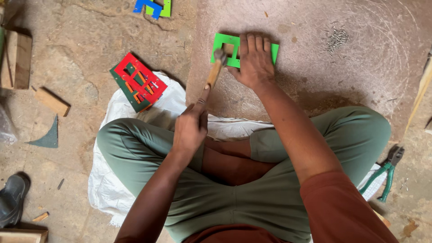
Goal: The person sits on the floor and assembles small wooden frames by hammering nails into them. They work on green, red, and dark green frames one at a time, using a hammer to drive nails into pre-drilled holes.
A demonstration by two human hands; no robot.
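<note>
Here the left hand (191, 130) has its grip clenched round the wooden handle of a hammer (212, 75), whose long axis slants up and slightly right, head resting on the green frame piece (220, 44). The right hand (254, 60) lies flat, fingers spread, pressing that piece onto the round stone slab (360, 72), grasping nothing.

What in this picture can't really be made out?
- Head view: the green frame is half covered by the right hand.
- The hammer head is blurred; contact cannot be told.
- The left hand hides the handle's end.
- The nails are too small to count.
</note>
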